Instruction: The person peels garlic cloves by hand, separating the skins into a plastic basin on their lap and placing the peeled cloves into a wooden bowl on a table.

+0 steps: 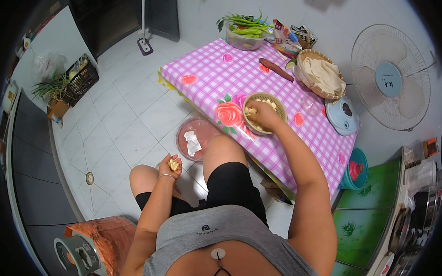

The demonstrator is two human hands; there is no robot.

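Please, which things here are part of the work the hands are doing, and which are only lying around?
In use:
right hand reaching into the small woven basket of pale cloves
left hand holding pale cloves
pink basin on the floor

Lying about:
green chillies
flat basket of wrappers
standing fan

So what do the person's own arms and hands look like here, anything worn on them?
Both arms are bare to the shoulder, with no sleeves and no gloves. The left hand has a thin silver-coloured bangle at the wrist. The right hand shows nothing worn. I see no rings or watch, though the hands are small in the picture.
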